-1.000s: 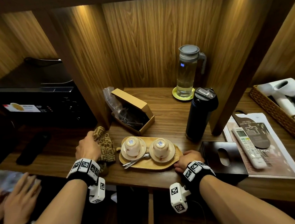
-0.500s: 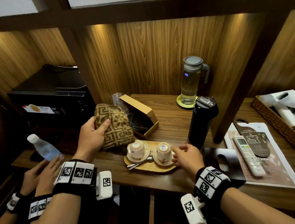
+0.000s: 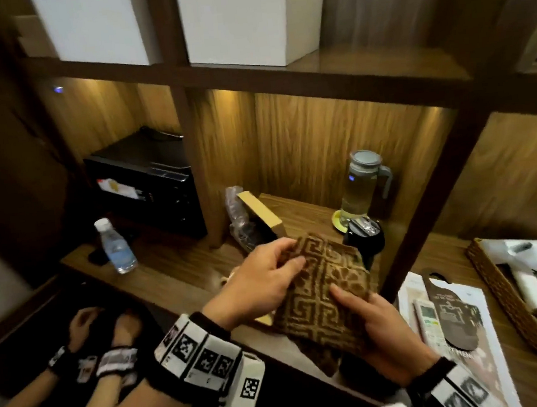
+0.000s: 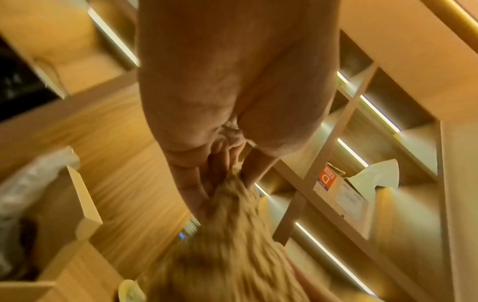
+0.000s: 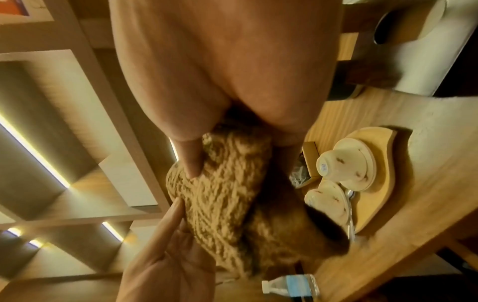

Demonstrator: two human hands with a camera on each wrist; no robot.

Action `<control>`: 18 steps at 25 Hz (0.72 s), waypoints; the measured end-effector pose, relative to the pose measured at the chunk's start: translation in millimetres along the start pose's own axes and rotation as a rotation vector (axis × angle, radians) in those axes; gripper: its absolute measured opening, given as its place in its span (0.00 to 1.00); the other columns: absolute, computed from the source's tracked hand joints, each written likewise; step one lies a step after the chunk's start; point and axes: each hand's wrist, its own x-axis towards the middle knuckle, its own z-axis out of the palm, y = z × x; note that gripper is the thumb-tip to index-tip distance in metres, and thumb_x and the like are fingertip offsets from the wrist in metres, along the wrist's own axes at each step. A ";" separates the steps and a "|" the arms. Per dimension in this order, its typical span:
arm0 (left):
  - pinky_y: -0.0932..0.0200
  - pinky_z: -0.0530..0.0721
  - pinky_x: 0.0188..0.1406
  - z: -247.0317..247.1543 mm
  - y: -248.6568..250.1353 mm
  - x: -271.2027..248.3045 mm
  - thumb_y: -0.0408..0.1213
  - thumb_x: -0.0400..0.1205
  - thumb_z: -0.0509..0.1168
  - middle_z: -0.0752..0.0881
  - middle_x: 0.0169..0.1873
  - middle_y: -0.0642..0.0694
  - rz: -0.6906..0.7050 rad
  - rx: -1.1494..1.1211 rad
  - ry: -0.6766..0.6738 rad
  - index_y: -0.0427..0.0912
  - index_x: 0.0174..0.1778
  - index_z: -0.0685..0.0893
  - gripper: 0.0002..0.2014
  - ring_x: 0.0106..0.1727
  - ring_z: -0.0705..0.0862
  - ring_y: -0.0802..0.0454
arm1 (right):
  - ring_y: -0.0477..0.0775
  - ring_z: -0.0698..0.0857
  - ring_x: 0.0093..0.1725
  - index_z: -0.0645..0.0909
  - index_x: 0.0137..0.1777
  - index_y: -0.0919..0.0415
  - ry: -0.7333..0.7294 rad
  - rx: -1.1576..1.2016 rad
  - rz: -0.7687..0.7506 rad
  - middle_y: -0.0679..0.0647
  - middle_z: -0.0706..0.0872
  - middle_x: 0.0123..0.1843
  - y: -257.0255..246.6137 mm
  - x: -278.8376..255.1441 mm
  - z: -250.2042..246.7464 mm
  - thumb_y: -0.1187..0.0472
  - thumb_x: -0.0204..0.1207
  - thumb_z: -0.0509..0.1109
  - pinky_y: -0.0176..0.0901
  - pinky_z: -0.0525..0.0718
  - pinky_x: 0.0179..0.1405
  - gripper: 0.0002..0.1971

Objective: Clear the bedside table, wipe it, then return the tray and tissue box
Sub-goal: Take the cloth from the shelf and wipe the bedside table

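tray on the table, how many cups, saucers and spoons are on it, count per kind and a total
In the right wrist view, on the wooden tray:
cups: 2, both upside down
saucers: 2, one under each cup
spoons: at least 1; blurred, so I cannot tell if there are more
total: 5 counted

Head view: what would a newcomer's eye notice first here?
A brown patterned cloth fills the centre, held up above the table by the left hand and the right hand. Behind it a glass pitcher stands in the lit wooden niche, and a small water bottle stands at the left.
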 end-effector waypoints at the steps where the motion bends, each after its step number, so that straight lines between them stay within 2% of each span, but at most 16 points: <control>1: 0.42 0.90 0.67 4.7 3.2 -9.3 0.36 0.89 0.69 0.95 0.59 0.46 0.007 0.072 0.037 0.42 0.68 0.89 0.12 0.62 0.93 0.50 | 0.77 0.92 0.63 0.84 0.75 0.71 -0.013 0.005 0.012 0.75 0.91 0.67 2.2 -2.1 -7.6 0.62 0.83 0.72 0.69 0.94 0.59 0.22; 3: 0.48 0.94 0.55 7.3 6.5 -35.9 0.34 0.88 0.72 0.95 0.56 0.44 -0.025 0.048 0.103 0.40 0.68 0.88 0.13 0.54 0.94 0.52 | 0.76 0.94 0.60 0.89 0.69 0.70 -0.067 -0.016 0.069 0.75 0.92 0.64 1.7 -4.4 -8.8 0.64 0.78 0.73 0.70 0.94 0.56 0.20; 5: 0.61 0.91 0.36 3.9 6.4 -73.9 0.36 0.88 0.72 0.94 0.53 0.40 -0.070 0.012 0.260 0.38 0.70 0.87 0.15 0.42 0.91 0.60 | 0.71 0.97 0.52 0.95 0.59 0.68 -0.193 0.005 0.196 0.72 0.94 0.61 8.8 -2.9 0.8 0.62 0.69 0.78 0.65 0.97 0.40 0.19; 6: 0.67 0.87 0.31 -2.8 3.7 -100.5 0.37 0.89 0.71 0.93 0.52 0.37 -0.092 0.016 0.349 0.37 0.71 0.87 0.15 0.38 0.89 0.63 | 0.70 0.97 0.49 0.96 0.57 0.67 -0.267 0.006 0.267 0.70 0.95 0.60 17.0 -2.8 14.0 0.62 0.61 0.86 0.63 0.96 0.35 0.22; 8: 0.67 0.87 0.32 -14.5 -4.1 -157.5 0.36 0.90 0.68 0.93 0.53 0.34 -0.116 -0.012 0.499 0.33 0.71 0.86 0.15 0.40 0.90 0.57 | 0.68 0.98 0.46 0.93 0.64 0.63 -0.343 -0.054 0.353 0.65 0.97 0.56 39.2 -5.9 42.0 0.60 0.41 0.96 0.64 0.95 0.29 0.43; 9: 0.64 0.89 0.35 -21.5 -10.9 -196.3 0.35 0.91 0.67 0.93 0.55 0.32 -0.136 -0.021 0.606 0.32 0.71 0.85 0.15 0.43 0.91 0.50 | 0.66 0.98 0.44 0.94 0.63 0.61 -0.385 -0.123 0.405 0.64 0.98 0.53 54.3 -13.4 63.2 0.59 0.37 0.97 0.63 0.94 0.26 0.46; 10: 0.61 0.89 0.36 -27.6 -17.7 -240.3 0.35 0.91 0.67 0.94 0.56 0.30 -0.164 -0.022 0.722 0.31 0.70 0.85 0.15 0.45 0.91 0.45 | 0.66 0.98 0.44 0.95 0.59 0.59 -0.454 -0.184 0.443 0.64 0.98 0.53 73.2 -21.3 83.9 0.58 0.38 0.97 0.64 0.94 0.26 0.41; 11: 0.59 0.88 0.37 -32.2 -25.3 -286.6 0.35 0.91 0.67 0.93 0.58 0.28 -0.199 -0.018 0.844 0.31 0.70 0.85 0.15 0.47 0.91 0.42 | 0.67 0.97 0.46 0.96 0.57 0.59 -0.531 -0.221 0.474 0.65 0.97 0.55 91.0 -35.0 106.8 0.56 0.46 0.95 0.65 0.94 0.28 0.33; 12: 0.57 0.87 0.38 -33.8 -32.4 -336.2 0.34 0.90 0.68 0.93 0.58 0.27 -0.236 -0.017 0.978 0.30 0.69 0.85 0.14 0.47 0.91 0.40 | 0.68 0.97 0.49 0.96 0.59 0.59 -0.588 -0.251 0.505 0.66 0.97 0.58 110.8 -50.2 132.4 0.56 0.61 0.89 0.66 0.95 0.30 0.24; 13: 0.56 0.87 0.39 -33.5 -39.5 -384.1 0.34 0.90 0.68 0.94 0.58 0.28 -0.262 -0.012 1.112 0.30 0.69 0.85 0.14 0.47 0.90 0.40 | 0.68 0.97 0.51 0.93 0.63 0.58 -0.625 -0.297 0.532 0.66 0.96 0.61 131.7 -64.4 153.9 0.56 0.73 0.80 0.67 0.96 0.34 0.18; 15: 0.56 0.88 0.39 -23.8 -50.1 -480.2 0.34 0.90 0.68 0.95 0.57 0.31 -0.309 -0.017 1.366 0.31 0.68 0.87 0.13 0.47 0.91 0.41 | 0.66 0.97 0.54 0.88 0.71 0.56 -0.721 -0.412 0.600 0.63 0.96 0.62 178.9 -91.2 193.9 0.55 0.82 0.72 0.71 0.95 0.46 0.18; 17: 0.56 0.89 0.39 -10.6 -56.8 -561.4 0.35 0.90 0.69 0.96 0.55 0.34 -0.345 -0.054 1.576 0.34 0.66 0.88 0.12 0.45 0.92 0.43 | 0.66 0.96 0.58 0.85 0.75 0.55 -0.795 -0.533 0.648 0.60 0.96 0.62 225.1 -118.0 230.8 0.51 0.84 0.72 0.71 0.89 0.67 0.20; 18: 0.56 0.90 0.40 -2.8 -62.9 -603.2 0.37 0.90 0.69 0.96 0.53 0.37 -0.368 -0.080 1.669 0.36 0.66 0.89 0.12 0.45 0.93 0.45 | 0.66 0.96 0.59 0.86 0.74 0.54 -0.817 -0.598 0.685 0.60 0.96 0.62 255.3 -133.6 249.8 0.51 0.84 0.72 0.69 0.85 0.74 0.20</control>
